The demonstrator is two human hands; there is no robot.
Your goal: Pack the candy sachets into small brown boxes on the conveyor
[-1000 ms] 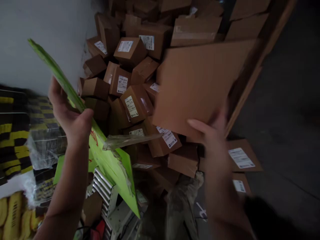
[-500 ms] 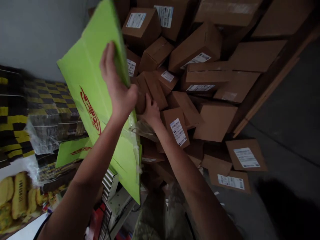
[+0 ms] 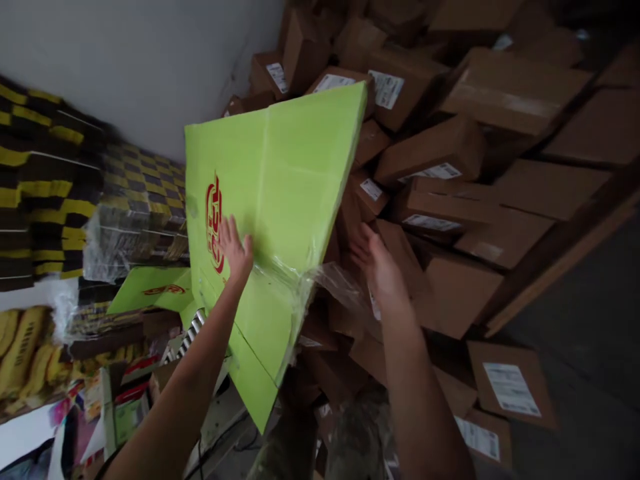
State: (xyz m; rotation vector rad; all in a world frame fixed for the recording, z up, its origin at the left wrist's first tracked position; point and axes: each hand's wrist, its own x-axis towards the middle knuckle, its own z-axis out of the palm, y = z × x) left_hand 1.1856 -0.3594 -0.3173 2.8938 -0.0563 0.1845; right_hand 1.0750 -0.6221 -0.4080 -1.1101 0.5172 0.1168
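A flat lime-green cardboard sheet (image 3: 280, 193) with a red logo leans tilted against a heap of brown boxes. My left hand (image 3: 234, 250) lies on its face beside the logo, fingers stretched out and pressed flat. My right hand (image 3: 377, 263) hovers just right of the sheet's lower edge, fingers spread, holding nothing. Crumpled clear plastic wrap (image 3: 330, 283) hangs off the sheet between the two hands.
A pile of brown cartons with white labels (image 3: 440, 173) fills the right and back. Black-and-yellow stacks in plastic (image 3: 65, 200) stand at the left under a white wall. Another green sheet (image 3: 150, 293) lies lower left. Dark floor (image 3: 590, 333) with labelled cartons at the right.
The green sheet has swung round from edge-on to face me and leans on the boxes. My left hand let go of its edge and lies flat on it. My right hand came off the boxes.
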